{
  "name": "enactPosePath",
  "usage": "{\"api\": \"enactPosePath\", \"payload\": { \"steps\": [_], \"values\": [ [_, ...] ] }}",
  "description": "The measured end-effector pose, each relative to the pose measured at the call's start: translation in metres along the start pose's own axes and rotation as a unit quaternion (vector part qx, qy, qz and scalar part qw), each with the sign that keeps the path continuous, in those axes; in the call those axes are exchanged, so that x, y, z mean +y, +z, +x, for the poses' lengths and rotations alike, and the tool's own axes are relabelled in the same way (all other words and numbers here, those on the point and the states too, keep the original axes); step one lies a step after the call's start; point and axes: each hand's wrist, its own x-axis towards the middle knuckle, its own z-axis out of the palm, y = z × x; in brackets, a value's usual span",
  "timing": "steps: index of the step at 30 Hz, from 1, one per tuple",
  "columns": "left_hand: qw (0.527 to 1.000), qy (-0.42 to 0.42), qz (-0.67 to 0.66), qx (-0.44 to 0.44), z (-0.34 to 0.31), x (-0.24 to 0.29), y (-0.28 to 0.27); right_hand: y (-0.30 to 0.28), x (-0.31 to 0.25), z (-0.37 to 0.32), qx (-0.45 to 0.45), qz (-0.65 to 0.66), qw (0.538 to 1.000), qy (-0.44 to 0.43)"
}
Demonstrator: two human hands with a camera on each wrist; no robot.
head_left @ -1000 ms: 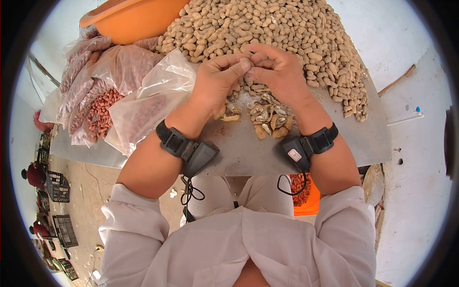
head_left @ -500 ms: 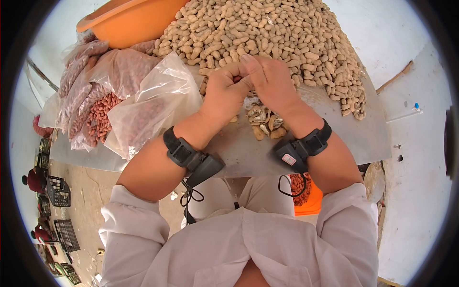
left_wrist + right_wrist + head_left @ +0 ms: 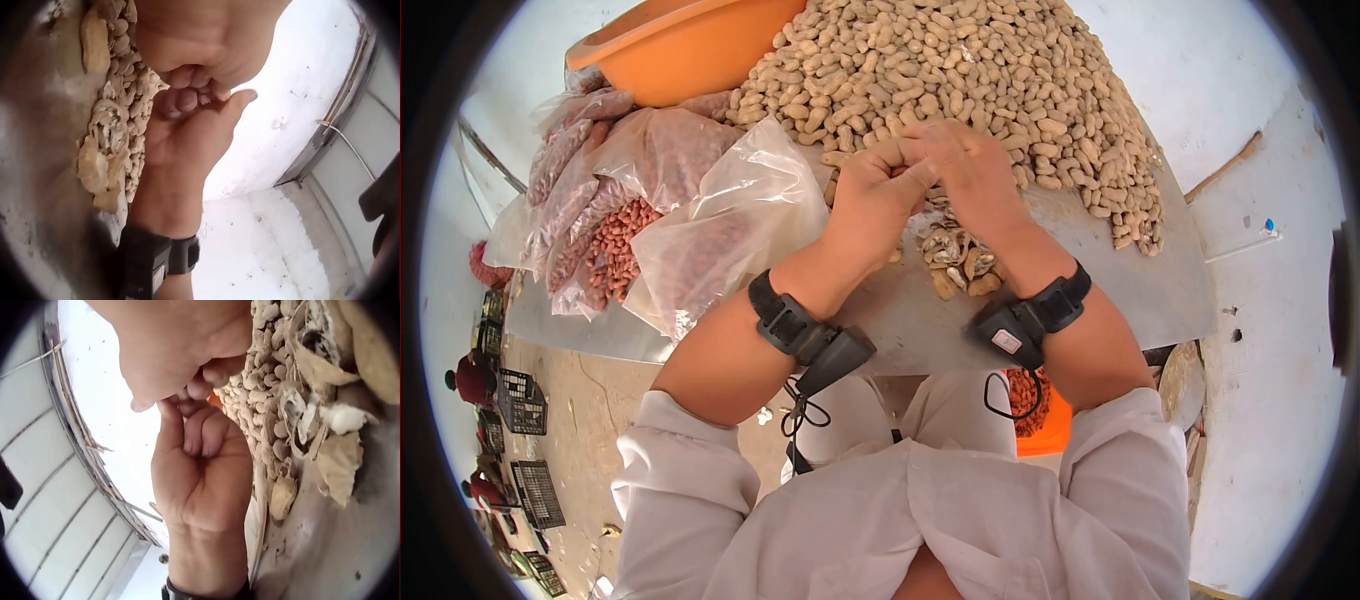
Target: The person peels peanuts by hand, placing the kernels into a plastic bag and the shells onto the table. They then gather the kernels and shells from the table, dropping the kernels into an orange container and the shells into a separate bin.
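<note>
Our left hand (image 3: 875, 205) has its fingers curled, thumb closed on a small reddish kernel (image 3: 897, 171) that just shows in the gap. Our right hand (image 3: 978, 185) meets it, fingers bent and fingertips together; whether it grips anything we cannot tell, as the hands hide it. Both are raised above the table (image 3: 910, 330), a black device strapped at each wrist.

Just below the right hand, nearer us, lies a small pile of broken shells (image 3: 960, 260), cracked open, some pale inside. Beyond the hands, the peanut heap (image 3: 960, 70) covers the far part of the table. To our left, a loose clear plastic bag (image 3: 745, 220) lies beside the left forearm, between it and the filled bags (image 3: 665, 160); one bag's mouth shows red kernels (image 3: 615, 245). An orange tub (image 3: 690, 50) stands behind these, against the heap. Under the near table edge, by our right leg, sits an orange container (image 3: 1055, 425) of reddish kernels.

The peanuts look tan, dry and whole, netted and pinched at the waist; the loose kernels are smooth and brick-red.
</note>
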Motion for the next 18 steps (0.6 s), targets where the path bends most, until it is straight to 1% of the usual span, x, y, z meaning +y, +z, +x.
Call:
{"api": "enactPosePath", "payload": {
  "steps": [1, 3, 4, 6, 9, 12, 13, 15, 18],
  "values": [
    [0.999, -0.013, -0.041, -0.009, 0.003, 0.003, -0.003, -0.001, 0.001, 0.001, -0.004, 0.101, 0.994, 0.049],
    [0.991, -0.043, -0.123, -0.027, 0.008, 0.009, -0.01, -0.01, 0.004, 0.004, -0.058, 0.055, 0.997, 0.003],
    [0.989, -0.046, -0.142, -0.026, 0.009, 0.007, -0.014, -0.012, 0.005, 0.005, -0.084, 0.032, 0.996, -0.018],
    [0.982, -0.052, -0.178, -0.027, 0.01, 0.004, -0.018, -0.012, 0.008, 0.005, -0.074, 0.044, 0.996, -0.032],
    [0.982, -0.074, -0.171, 0.003, 0.008, 0.007, -0.016, -0.011, 0.008, 0.005, -0.064, 0.043, 0.996, -0.051],
    [0.989, -0.058, -0.138, -0.001, 0.005, 0.013, -0.014, -0.011, 0.007, 0.004, -0.063, 0.022, 0.995, -0.072],
    [0.988, -0.051, -0.146, -0.008, 0.005, 0.014, -0.016, -0.011, 0.007, 0.004, -0.063, 0.014, 0.995, -0.081],
    [0.986, -0.037, -0.159, -0.023, 0.005, 0.015, -0.018, -0.011, 0.009, 0.004, -0.065, 0.01, 0.994, -0.084],
    [0.989, -0.044, -0.136, -0.026, 0.004, 0.018, -0.015, -0.013, 0.009, 0.004, -0.078, 0.029, 0.994, -0.07]
  ]
}}
